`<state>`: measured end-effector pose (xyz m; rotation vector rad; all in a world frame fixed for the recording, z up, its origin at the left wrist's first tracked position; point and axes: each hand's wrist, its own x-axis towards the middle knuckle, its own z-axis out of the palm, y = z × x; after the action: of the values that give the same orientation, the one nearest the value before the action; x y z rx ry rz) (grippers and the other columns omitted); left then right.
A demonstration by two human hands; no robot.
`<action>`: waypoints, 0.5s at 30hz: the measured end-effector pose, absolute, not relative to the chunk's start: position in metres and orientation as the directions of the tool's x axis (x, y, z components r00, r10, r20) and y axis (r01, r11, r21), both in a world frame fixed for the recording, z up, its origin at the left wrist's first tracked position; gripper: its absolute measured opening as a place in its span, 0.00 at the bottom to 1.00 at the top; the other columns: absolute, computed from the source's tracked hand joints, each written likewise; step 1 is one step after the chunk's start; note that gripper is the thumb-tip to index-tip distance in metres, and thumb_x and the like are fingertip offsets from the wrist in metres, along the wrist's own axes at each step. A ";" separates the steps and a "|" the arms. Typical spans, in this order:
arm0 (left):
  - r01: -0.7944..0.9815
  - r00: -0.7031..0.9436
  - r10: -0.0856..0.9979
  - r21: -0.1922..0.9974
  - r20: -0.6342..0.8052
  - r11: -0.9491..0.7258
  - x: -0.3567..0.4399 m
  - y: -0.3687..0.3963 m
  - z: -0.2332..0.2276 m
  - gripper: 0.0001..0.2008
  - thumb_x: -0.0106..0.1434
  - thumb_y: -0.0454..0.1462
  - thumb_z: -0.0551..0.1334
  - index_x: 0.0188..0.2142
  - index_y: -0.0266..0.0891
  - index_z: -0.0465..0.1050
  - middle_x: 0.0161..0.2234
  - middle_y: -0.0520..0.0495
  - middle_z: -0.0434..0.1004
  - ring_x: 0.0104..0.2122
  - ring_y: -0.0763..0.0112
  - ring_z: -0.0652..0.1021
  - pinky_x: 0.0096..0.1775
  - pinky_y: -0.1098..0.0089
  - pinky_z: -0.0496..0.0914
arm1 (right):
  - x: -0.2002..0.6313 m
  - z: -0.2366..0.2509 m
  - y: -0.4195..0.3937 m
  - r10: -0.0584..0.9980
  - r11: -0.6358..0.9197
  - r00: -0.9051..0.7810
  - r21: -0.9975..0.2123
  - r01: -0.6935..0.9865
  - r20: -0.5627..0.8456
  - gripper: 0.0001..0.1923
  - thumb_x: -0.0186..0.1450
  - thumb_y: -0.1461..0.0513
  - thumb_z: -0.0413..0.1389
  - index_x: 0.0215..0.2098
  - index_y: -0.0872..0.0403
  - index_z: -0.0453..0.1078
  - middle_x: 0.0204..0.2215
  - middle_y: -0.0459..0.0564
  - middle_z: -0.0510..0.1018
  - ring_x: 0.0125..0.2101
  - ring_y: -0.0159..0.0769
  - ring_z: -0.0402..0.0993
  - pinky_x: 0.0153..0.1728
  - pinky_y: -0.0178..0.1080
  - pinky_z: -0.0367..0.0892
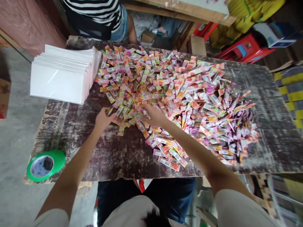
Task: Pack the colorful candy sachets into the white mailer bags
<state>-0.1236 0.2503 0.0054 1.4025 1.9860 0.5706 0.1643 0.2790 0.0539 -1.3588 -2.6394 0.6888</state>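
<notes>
A wide heap of small stick packets, pink, orange, green and purple with barcodes, spreads over the dark worn table. At the heap's front left edge, my left hand has its fingers closed around a stick packet. My right hand reaches into the middle of the heap with fingers curled down among the packets. What its fingertips touch or hold is hard to make out.
A stack of white flat sheets or bags lies at the table's back left. Green tape rests at the front left corner. Across the table is a person in a striped top. A red stool stands behind.
</notes>
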 end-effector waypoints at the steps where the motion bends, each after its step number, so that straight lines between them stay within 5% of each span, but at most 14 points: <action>1: 0.736 -0.214 0.946 0.597 -0.243 0.319 -0.117 0.257 0.003 0.22 0.55 0.48 0.66 0.45 0.39 0.72 0.38 0.43 0.79 0.38 0.60 0.78 0.41 0.66 0.69 | 0.153 0.051 0.273 0.754 0.549 -0.642 -0.401 0.733 -0.140 0.19 0.69 0.59 0.53 0.56 0.58 0.62 0.46 0.60 0.76 0.44 0.45 0.72 0.44 0.42 0.64; 6: 0.856 -0.123 0.942 0.446 -0.313 0.261 -0.117 0.265 -0.002 0.07 0.60 0.41 0.61 0.32 0.40 0.73 0.34 0.40 0.78 0.42 0.54 0.79 0.43 0.63 0.69 | 0.125 0.037 0.255 0.648 0.673 -0.716 -0.244 0.698 -0.258 0.13 0.68 0.68 0.48 0.48 0.55 0.70 0.43 0.58 0.76 0.44 0.44 0.72 0.45 0.43 0.64; 8: 0.795 -0.188 0.950 0.529 -0.249 0.296 -0.136 0.260 -0.001 0.07 0.61 0.41 0.61 0.31 0.39 0.71 0.34 0.41 0.76 0.41 0.55 0.78 0.43 0.63 0.69 | 0.137 0.039 0.259 0.675 0.661 -0.722 -0.311 0.683 -0.151 0.09 0.66 0.67 0.51 0.42 0.55 0.71 0.44 0.58 0.75 0.45 0.46 0.70 0.46 0.45 0.65; 11: 0.546 -0.307 0.927 0.757 -0.217 0.358 -0.157 0.261 0.006 0.07 0.64 0.41 0.59 0.37 0.39 0.67 0.31 0.47 0.74 0.35 0.63 0.77 0.39 0.65 0.71 | 0.170 0.048 0.282 0.851 0.458 -0.524 -0.494 0.738 0.006 0.06 0.68 0.61 0.52 0.41 0.54 0.68 0.44 0.58 0.74 0.45 0.45 0.70 0.47 0.47 0.66; 15: 0.365 -0.197 0.968 0.904 -0.157 0.221 -0.125 0.304 0.022 0.11 0.69 0.42 0.53 0.46 0.38 0.61 0.33 0.48 0.73 0.30 0.71 0.75 0.36 0.66 0.69 | 0.193 0.052 0.335 0.975 0.134 -0.213 -0.577 0.806 -0.071 0.15 0.72 0.56 0.47 0.54 0.53 0.61 0.40 0.54 0.76 0.40 0.44 0.73 0.43 0.46 0.68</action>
<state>-0.1254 0.3044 0.0220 1.2542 1.7067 0.9643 0.1931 0.3354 0.0516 -1.7264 -2.0953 0.7340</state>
